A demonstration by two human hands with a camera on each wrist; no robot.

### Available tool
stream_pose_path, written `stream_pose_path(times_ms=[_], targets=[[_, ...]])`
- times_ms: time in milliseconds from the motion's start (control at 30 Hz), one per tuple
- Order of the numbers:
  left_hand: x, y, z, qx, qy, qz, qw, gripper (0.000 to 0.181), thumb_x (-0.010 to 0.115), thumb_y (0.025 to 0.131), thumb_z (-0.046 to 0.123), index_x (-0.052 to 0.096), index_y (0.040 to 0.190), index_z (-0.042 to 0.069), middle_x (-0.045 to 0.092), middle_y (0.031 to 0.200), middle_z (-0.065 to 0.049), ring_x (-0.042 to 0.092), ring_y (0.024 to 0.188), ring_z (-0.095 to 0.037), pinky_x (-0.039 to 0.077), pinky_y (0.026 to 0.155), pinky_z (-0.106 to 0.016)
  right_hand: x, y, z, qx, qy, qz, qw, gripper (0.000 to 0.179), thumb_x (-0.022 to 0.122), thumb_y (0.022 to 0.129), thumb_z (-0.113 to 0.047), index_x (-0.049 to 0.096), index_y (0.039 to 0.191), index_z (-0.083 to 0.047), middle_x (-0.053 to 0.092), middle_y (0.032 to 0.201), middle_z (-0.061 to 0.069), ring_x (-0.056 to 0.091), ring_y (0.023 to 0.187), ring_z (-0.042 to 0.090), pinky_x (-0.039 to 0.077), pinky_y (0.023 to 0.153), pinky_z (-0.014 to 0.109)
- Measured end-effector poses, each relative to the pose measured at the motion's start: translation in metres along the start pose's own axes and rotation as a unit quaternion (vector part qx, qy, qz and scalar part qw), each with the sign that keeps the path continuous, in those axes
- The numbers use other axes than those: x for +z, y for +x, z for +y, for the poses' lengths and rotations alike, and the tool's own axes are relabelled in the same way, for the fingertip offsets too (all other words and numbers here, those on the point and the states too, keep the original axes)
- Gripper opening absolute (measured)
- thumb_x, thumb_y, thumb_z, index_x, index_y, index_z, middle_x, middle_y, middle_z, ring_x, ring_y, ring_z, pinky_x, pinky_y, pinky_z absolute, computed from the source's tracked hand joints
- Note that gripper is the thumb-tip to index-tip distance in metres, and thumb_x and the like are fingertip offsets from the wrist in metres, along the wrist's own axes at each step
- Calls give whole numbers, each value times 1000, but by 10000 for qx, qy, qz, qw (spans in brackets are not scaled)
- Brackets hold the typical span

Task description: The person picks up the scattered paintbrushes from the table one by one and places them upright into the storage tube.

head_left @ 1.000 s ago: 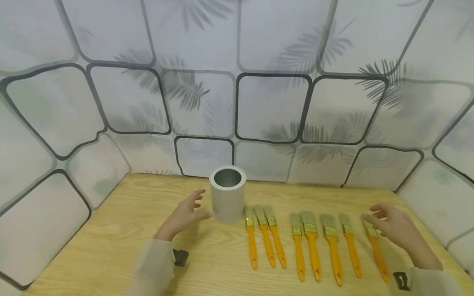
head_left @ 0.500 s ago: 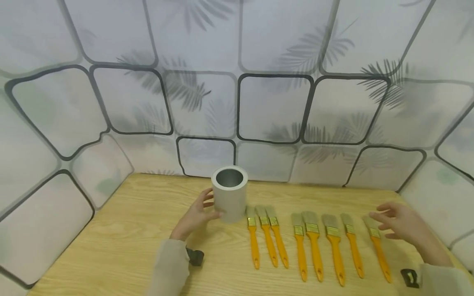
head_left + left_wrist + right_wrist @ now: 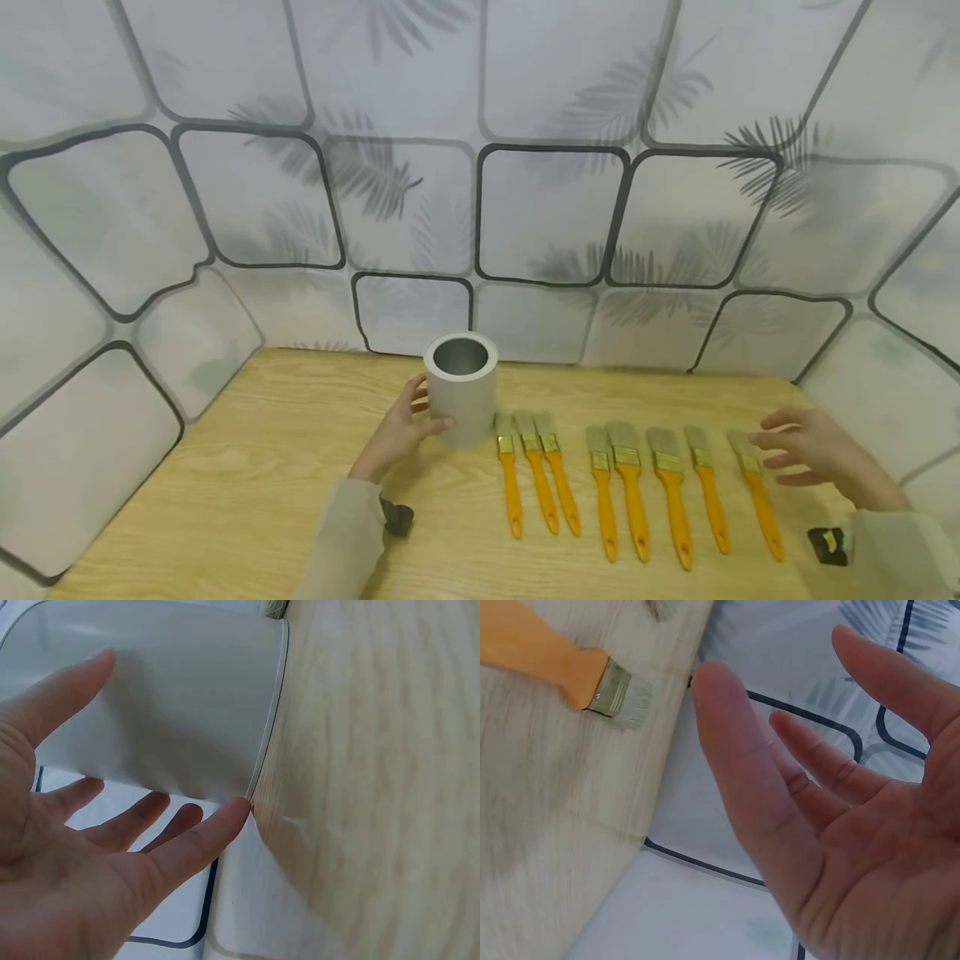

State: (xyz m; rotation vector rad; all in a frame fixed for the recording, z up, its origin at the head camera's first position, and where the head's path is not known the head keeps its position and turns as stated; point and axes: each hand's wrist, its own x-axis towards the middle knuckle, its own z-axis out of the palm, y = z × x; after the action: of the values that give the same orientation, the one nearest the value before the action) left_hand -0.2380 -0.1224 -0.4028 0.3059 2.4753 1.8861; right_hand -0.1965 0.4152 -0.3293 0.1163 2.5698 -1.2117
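A pale grey, open-topped can [image 3: 462, 404] stands upright near the back wall. My left hand [image 3: 400, 433] holds its left side, with the thumb across the front and the fingers round the side. In the left wrist view, the fingertips [image 3: 238, 808] meet the wall of the can [image 3: 172, 697] close to its base. My right hand [image 3: 813, 454] hovers beside the rightmost paintbrush [image 3: 762, 496], fingers loosely spread and nothing between them. The right wrist view shows its bare palm, with a flat brush [image 3: 619, 690] on the wood beyond the fingers.
Several orange-handled paintbrushes [image 3: 678, 508] lie in a row on the wooden tabletop [image 3: 225, 500], bristles toward the wall. The leftmost brush [image 3: 510, 483] has its bristles close by the can. Patterned walls [image 3: 555, 217] enclose the table at the back and both sides.
My left hand has moved right and come up against the can, closing on its side. My right hand has drifted slightly right, off the last brush's bristles. Can and brushes keep their places.
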Motion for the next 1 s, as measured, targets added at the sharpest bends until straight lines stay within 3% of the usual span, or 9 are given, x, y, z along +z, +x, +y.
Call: stream_pose_path(times_ms=[333,567,833,900,1000], targets=[[4,2,-2,-45,-88,88,9999,81,77,91,9,27,155,0,34,151,-35,39,136,-55,41,104,-66,3,-1,18,503,173,-132,9985,70,60,104,-25,25,139,26,52,124,38,66,99,34,60,81,49],[3,3,-2,-78,3,48,10000,83,77,92,11,26,156,2,33,152,-35,39,136,-54,40,105,-66,6,2,32,752,378,-355,9958,71,63,100,-19,22,139,25,64,113,19,65,98,29,59,83,49],[2,3,-5,-148,-89,23,9998,83,77,90,7,27,156,4,35,152,-33,38,137,-52,40,105,-65,12,8,43,583,423,-495,9962,71,63,95,-7,19,138,28,69,104,11,66,97,29,60,81,49],[2,3,-4,-128,-68,31,9999,83,77,89,6,27,156,4,36,151,-33,39,137,-52,40,105,-65,12,8,45,510,478,-584,9958,71,61,93,-3,16,138,29,69,104,13,66,97,28,60,81,47],[2,4,-4,-124,-50,26,9999,83,77,89,6,28,156,4,36,151,-33,39,136,-52,40,105,-65,15,7,48,365,576,-679,9954,74,61,91,2,11,136,31,59,113,31,66,94,26,61,79,46]])
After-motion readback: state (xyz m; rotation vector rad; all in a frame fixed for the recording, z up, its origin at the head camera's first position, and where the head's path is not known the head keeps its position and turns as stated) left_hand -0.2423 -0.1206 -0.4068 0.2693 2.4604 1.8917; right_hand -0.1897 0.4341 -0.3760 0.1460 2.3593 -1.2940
